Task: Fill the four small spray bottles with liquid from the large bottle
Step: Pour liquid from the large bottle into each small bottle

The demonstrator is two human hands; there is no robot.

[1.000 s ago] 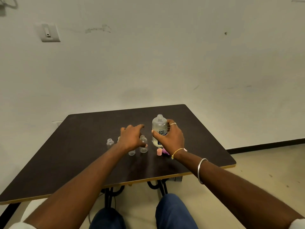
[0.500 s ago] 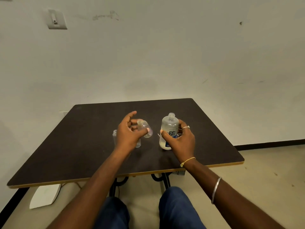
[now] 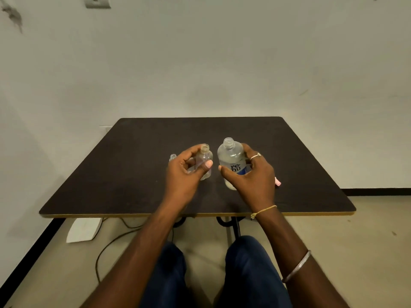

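I can read only the dark letters "re" above "nu" on the large clear plastic bottle (image 3: 231,156), on its white-and-blue label.

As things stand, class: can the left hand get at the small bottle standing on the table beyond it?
Probably not yet: the left hand holds a small spray bottle, so its grip is full. The standing bottle sits close beyond its knuckles, nothing between.
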